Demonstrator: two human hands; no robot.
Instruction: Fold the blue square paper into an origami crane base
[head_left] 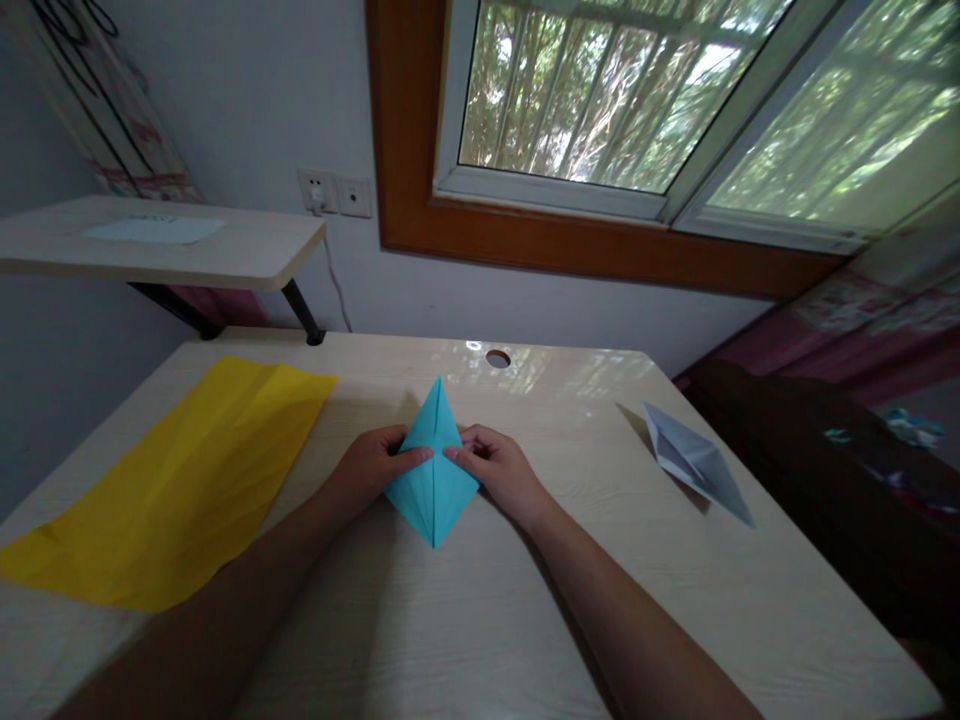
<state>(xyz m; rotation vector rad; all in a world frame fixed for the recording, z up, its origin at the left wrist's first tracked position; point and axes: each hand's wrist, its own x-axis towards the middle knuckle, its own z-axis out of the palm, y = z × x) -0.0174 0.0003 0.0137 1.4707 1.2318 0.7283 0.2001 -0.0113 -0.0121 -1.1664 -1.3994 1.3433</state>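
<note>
A folded turquoise sheet of paper (433, 505), diamond-shaped with a crease down its middle, is held just over the desk between my two hands. My left hand (379, 462) pinches its left side, thumb on the front face and fingers behind. On the opposite side my right hand (499, 468) grips it the same way, its thumb close to the centre crease. Both sets of fingers are partly hidden behind the paper. The diamond's upper tip points away from me, the lower tip toward me.
A large yellow sheet (187, 480) lies on the desk (465, 640) at left, by my left forearm. To the right sits a folded white paper boat (694, 460). A raised shelf (255, 240) with a paper on it stands at back left. The desk has a round cable hole (498, 358).
</note>
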